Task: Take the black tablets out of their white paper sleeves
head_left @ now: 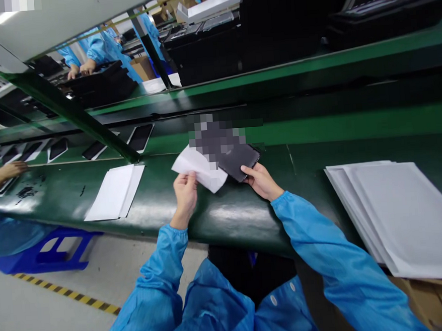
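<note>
My left hand [185, 194] pinches the lower edge of a white sleeve-like bag [198, 170] held above the green table. My right hand [260, 181] grips the near corner of a flat black panel [239, 160], which sits partly inside or against the white bag. The upper part of the panel is blurred out. Both arms wear blue sleeves.
A small stack of white bags [113, 192] lies on the green table [232, 215] to the left. A larger pile of white sheets [402, 213] rests on a cardboard box at right. Several black panels [140, 137] ride the belt behind. Another person's hand [11, 171] reaches in at far left; a person in blue [99, 49] works opposite.
</note>
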The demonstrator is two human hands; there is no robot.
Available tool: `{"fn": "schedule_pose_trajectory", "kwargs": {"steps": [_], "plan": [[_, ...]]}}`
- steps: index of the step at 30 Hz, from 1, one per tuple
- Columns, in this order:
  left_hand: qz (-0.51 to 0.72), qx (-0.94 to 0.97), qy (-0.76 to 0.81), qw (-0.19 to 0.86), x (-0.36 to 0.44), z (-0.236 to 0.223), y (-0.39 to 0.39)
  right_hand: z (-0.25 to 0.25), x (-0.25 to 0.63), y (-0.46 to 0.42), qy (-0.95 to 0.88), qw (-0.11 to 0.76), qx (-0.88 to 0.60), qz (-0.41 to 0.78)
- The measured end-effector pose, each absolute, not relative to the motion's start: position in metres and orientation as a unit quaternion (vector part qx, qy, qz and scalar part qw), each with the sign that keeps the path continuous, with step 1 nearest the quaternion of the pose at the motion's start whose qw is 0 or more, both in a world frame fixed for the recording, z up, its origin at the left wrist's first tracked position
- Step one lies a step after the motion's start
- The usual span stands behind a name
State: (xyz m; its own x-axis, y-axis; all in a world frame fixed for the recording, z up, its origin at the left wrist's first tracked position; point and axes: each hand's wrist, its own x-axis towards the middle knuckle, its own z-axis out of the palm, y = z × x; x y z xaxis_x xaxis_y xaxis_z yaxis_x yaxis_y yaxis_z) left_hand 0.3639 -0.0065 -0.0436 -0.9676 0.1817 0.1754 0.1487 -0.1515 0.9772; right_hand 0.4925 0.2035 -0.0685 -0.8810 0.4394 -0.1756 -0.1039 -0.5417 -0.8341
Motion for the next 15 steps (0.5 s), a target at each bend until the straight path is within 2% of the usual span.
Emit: {"fn": "schedule_pose_trajectory", "kwargs": {"steps": [4, 6, 10, 15], "plan": [[0.566, 0.098, 0.776, -0.261, 0.349, 0.008, -0.076, -0.069, 0.491, 0.205, -0.447, 0.179, -0.179, 0.858], [0.436, 0.143, 0.842, -0.282, 0.35, 0.039, -0.107, -0.069, 0.489, 0.205, -0.441, 0.185, -0.164, 0.863], [0.251, 0.275, 0.914, -0.162, 0.36, 0.067, -0.122, -0.066, 0.488, 0.205, -0.428, 0.185, -0.141, 0.873], [0.179, 0.342, 0.921, 0.059, 0.353, 0.032, -0.06, -0.064, 0.492, 0.207, -0.431, 0.181, -0.138, 0.873]]}}
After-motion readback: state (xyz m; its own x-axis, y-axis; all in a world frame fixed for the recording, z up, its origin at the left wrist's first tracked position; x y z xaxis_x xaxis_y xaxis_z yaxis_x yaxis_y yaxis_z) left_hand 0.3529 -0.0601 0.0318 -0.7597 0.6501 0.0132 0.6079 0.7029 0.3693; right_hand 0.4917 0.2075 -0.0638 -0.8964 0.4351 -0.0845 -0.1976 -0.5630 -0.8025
